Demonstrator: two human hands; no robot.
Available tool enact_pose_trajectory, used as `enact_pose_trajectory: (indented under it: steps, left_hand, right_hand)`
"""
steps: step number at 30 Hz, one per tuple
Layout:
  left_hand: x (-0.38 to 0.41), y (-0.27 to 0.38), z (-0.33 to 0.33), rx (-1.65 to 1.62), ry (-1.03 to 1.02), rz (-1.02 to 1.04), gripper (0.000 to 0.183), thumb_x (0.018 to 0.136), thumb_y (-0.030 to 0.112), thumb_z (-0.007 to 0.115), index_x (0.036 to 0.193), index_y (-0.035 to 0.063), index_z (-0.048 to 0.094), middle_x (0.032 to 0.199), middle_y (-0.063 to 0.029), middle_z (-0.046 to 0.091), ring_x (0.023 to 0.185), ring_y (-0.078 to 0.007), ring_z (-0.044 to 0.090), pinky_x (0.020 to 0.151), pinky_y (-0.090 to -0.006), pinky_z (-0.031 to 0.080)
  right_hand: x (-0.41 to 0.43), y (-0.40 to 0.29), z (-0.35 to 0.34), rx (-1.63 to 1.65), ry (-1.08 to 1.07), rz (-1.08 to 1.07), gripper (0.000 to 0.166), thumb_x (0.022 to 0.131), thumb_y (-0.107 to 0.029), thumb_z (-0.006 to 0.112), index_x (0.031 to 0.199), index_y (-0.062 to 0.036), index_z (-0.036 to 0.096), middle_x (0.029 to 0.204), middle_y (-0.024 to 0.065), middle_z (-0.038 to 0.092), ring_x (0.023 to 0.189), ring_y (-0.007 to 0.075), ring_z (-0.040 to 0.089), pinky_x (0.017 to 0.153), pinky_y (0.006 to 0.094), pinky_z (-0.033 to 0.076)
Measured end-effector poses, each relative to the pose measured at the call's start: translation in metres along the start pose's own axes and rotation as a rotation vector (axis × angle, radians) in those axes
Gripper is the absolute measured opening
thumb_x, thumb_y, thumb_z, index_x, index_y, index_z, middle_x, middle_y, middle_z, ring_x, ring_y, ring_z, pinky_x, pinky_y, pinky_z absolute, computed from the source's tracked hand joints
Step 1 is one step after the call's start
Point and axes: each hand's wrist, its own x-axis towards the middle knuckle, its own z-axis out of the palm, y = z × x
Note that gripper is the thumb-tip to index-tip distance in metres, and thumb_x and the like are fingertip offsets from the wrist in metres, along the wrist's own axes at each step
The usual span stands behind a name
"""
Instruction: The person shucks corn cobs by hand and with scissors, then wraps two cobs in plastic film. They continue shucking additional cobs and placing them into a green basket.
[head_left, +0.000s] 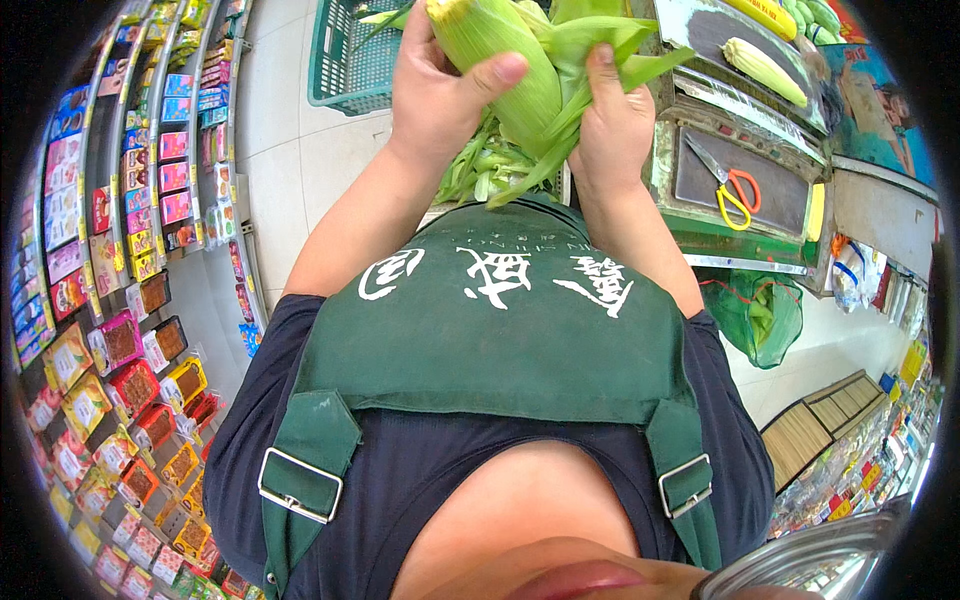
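An ear of corn in its green husk is held up in front of my apron. My left hand wraps around the ear, thumb pressed on the husk. Loose husk leaves stand away from the other side of the ear, and my right hand pinches them between thumb and fingers. Under the ear lies a heap of stripped husks, partly covered by my hands. The kernels cannot be seen.
A green plastic crate stands on the tiled floor. Right of my hands, scissors and a pale husked ear lie on the scale counter. Below hangs a green mesh bag. Packed snack shelves line the left.
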Motion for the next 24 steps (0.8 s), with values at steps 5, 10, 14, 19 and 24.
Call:
enact_pose_trajectory:
  steps: [5,10,14,19,24]
  left_hand:
    - [0.039,-0.013,-0.012,-0.66,0.395,-0.333,0.043,0.106,0.037,0.048,0.13,0.0014,0.054,0.122,-0.0146,0.066,0.116,-0.0312,0.062,0.105,-0.0466,0.048]
    - [0.012,-0.051,0.011,-0.831,0.337,-0.744,0.061,0.104,0.052,0.044,0.142,0.0041,0.049,0.134,-0.0126,0.062,0.123,-0.0322,0.058,0.111,-0.0481,0.044]
    - [0.014,-0.048,0.003,-0.569,0.265,-0.553,0.052,0.1,0.037,0.059,0.139,0.0033,0.049,0.128,-0.0129,0.063,0.112,-0.0276,0.064,0.098,-0.0414,0.053]
    - [0.02,-0.009,-0.003,0.646,-0.118,0.134,0.063,0.085,0.023,0.079,0.137,0.0029,0.05,0.126,-0.0107,0.062,0.114,-0.0261,0.063,0.097,-0.0402,0.051]
    - [0.011,0.006,0.002,0.578,-0.143,-0.027,0.062,0.084,0.014,0.079,0.136,0.0024,0.049,0.125,-0.0097,0.061,0.116,-0.0215,0.06,0.098,-0.0359,0.049]
  right_hand:
    - [0.037,-0.057,0.004,0.347,-0.081,-0.158,0.04,0.111,-0.037,0.035,0.08,-0.0121,0.044,0.07,-0.0012,0.04,0.066,0.0139,0.044,0.087,0.0403,0.049]
    - [0.009,-0.022,0.024,-0.642,-0.087,-0.365,0.022,0.106,-0.018,0.055,0.117,0.0002,0.061,0.122,0.0099,0.065,0.108,0.0162,0.061,0.093,0.0306,0.05]
    - [0.01,0.005,0.02,-0.312,-0.232,-0.334,0.047,0.09,-0.016,0.078,0.125,-0.0015,0.05,0.12,0.0064,0.057,0.108,0.0154,0.057,0.092,0.0303,0.049]
    - [0.032,-0.007,0.015,-0.72,-0.333,-0.393,0.064,0.088,-0.023,0.08,0.138,-0.0015,0.045,0.128,0.0101,0.052,0.12,0.018,0.051,0.102,0.0322,0.043]
    - [0.027,-0.006,0.036,-0.411,-0.441,-0.316,0.048,0.099,-0.027,0.068,0.135,0.0017,0.052,0.126,0.0088,0.059,0.113,0.0179,0.057,0.099,0.032,0.046]
